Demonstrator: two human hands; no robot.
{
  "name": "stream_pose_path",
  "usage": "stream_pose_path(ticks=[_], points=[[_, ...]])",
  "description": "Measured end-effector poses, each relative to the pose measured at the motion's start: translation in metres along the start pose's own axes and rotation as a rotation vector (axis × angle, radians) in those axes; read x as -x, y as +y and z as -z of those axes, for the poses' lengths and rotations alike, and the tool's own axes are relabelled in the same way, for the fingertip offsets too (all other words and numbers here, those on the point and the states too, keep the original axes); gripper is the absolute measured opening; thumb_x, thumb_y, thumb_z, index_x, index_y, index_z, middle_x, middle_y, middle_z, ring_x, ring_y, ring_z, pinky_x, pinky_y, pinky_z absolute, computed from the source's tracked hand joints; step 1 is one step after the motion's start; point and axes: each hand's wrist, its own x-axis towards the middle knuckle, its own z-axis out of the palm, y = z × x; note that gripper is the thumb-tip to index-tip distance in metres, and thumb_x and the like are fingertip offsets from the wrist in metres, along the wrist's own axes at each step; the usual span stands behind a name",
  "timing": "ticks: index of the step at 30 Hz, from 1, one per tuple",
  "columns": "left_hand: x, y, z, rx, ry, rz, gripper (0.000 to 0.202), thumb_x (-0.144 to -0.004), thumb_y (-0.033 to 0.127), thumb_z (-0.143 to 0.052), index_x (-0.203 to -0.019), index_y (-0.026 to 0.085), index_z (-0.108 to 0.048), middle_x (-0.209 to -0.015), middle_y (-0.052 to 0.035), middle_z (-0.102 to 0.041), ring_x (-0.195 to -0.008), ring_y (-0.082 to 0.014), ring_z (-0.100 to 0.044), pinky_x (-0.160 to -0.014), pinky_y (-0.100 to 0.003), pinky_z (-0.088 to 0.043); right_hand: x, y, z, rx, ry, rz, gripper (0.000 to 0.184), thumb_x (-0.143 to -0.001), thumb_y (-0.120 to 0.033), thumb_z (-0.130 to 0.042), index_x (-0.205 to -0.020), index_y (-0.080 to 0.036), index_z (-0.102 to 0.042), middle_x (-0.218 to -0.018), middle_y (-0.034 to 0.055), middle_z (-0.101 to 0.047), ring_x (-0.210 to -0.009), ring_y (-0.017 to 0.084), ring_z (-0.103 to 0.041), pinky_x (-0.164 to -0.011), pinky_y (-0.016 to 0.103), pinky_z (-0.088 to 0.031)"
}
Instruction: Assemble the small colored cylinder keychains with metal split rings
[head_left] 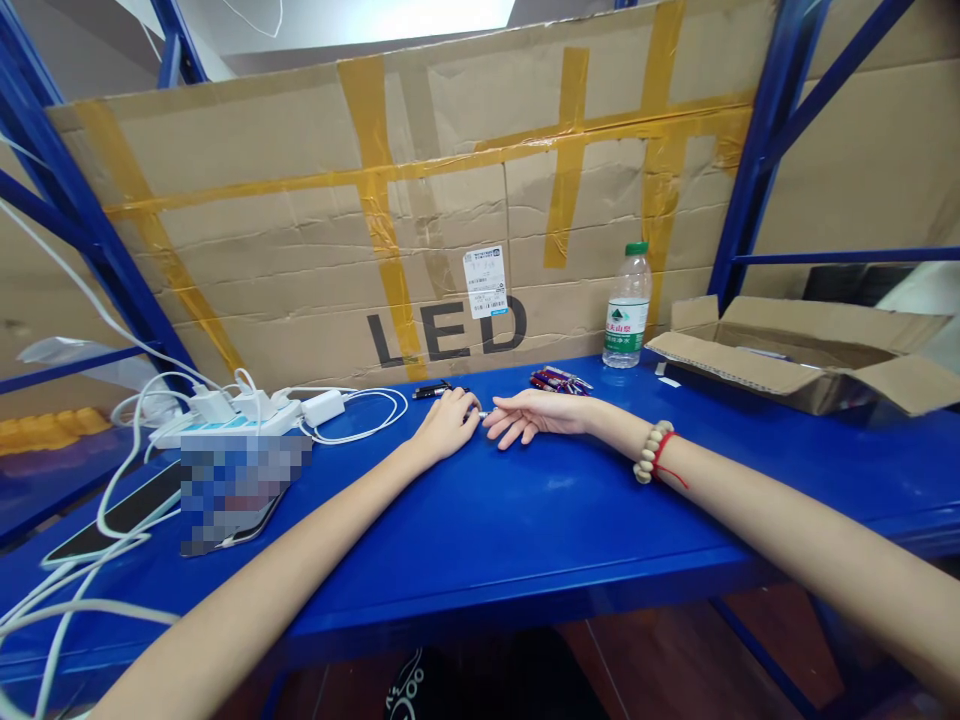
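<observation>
Ahead, right hand (529,414) flat; palm down

Bright, even overhead light, blown-out glare at top centre, wide-angle bending at edges, a pixelated patch left.

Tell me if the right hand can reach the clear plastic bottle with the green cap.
Probably yes: the right hand lies open near the bottle; only a low pile of reddish pens intervenes.

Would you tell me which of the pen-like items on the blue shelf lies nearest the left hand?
The single dark pen, just beyond the left hand; the red-and-purple bundle lies further right, past the right hand.
</observation>
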Motion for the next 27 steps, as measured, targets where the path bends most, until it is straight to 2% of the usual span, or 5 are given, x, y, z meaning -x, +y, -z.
stream_pose_path(ticks=[5, 11, 17, 20, 27], points=[[0.001, 0.002, 0.002, 0.036, -0.009, -0.038, 0.018, -0.083, 0.025, -0.036, -0.085, 0.019, -0.052, -0.088, -0.0043, -0.052, -0.087, -0.0181, -0.048, -0.081, -0.033, -0.041, -0.001, 0.004, -0.003, -0.005, 0.125, 0.123, 0.028, -0.076, -0.038, -0.059, -0.089, -0.013, -0.059, -0.081, 0.0049, -0.064, -0.064, 0.009, -0.061, -0.050, 0.016, -0.048], [0.006, 0.012, 0.007, -0.065, 0.059, 0.137, 0.014, -0.070, 0.030, -0.052, -0.081, 0.020, -0.052, -0.087, -0.0047, -0.053, -0.091, -0.0229, -0.048, -0.081, -0.038, -0.042, -0.003, 0.002, -0.005, -0.031, 0.424, 0.320, 0.040, -0.064, -0.046, -0.066, -0.060, -0.017, -0.039, -0.045, -0.0107, -0.027, -0.036, 0.002, -0.031, -0.033, 0.014, -0.018], [0.009, 0.014, 0.009, -0.020, 0.049, 0.155, 0.009, -0.070, 0.028, -0.050, -0.075, 0.020, -0.048, -0.087, -0.0043, -0.053, -0.088, -0.0213, -0.049, -0.078, -0.036, -0.043, -0.003, 0.005, -0.002, 0.242, 0.750, 0.364, 0.041, -0.057, -0.052, -0.067, -0.061, -0.018, -0.045, -0.045, -0.0070, -0.039, -0.040, 0.005, -0.032, -0.039, 0.019, -0.024], [0.010, 0.013, 0.010, -0.001, 0.039, 0.132, 0.009, -0.071, 0.027, -0.050, -0.077, 0.020, -0.049, -0.088, -0.0042, -0.053, -0.088, -0.0207, -0.049, -0.078, -0.035, -0.043, -0.007, 0.010, 0.000, 0.439, 0.725, 0.468, 0.036, -0.054, -0.048, -0.069, -0.064, -0.017, -0.054, -0.052, -0.0049, -0.044, -0.046, 0.007, -0.038, -0.044, 0.022, -0.031], [0.012, 0.015, 0.016, 0.050, -0.019, 0.004, 0.012, -0.078, 0.030, -0.049, -0.080, 0.019, -0.049, -0.088, -0.0041, -0.052, -0.087, -0.0183, -0.049, -0.077, -0.030, -0.042, -0.014, 0.017, 0.005, 0.804, 0.585, 0.389, 0.038, -0.065, -0.045, -0.060, -0.087, -0.016, -0.065, -0.082, 0.0051, -0.058, -0.052, 0.010, -0.046, -0.052, 0.027, -0.041]])
